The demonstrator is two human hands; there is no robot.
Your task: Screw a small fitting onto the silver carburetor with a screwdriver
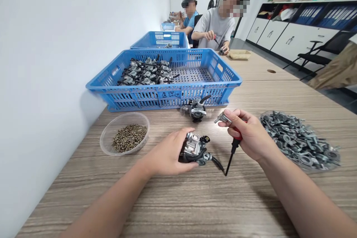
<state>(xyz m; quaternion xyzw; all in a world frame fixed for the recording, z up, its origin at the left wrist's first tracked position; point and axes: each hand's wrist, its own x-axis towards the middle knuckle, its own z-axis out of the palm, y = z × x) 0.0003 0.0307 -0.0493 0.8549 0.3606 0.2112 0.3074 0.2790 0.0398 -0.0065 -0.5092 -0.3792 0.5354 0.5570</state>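
Observation:
My left hand (pixel 170 152) is wrapped round a carburetor (pixel 193 145) on the table, its black hose (pixel 217 163) pointing to the right. In my right hand (pixel 248 132) are two things: a small metal fitting (pixel 222 118) pinched between thumb and fingertips, and a screwdriver (pixel 232 152) with a red and black handle, held under the other fingers. The screwdriver's dark shaft points down, its tip near the end of the hose. A second carburetor (pixel 198 109) stands just behind, close to the blue crate.
A blue crate (pixel 167 96) holds several carburetors (pixel 147 70); another blue crate (pixel 173 37) stands behind. At left is a clear bowl (pixel 104 139) of brass-coloured screws (pixel 129 137). Metal fittings (pixel 298 139) are heaped at right. Two people (pixel 214 22) (pixel 190 18) work farther back.

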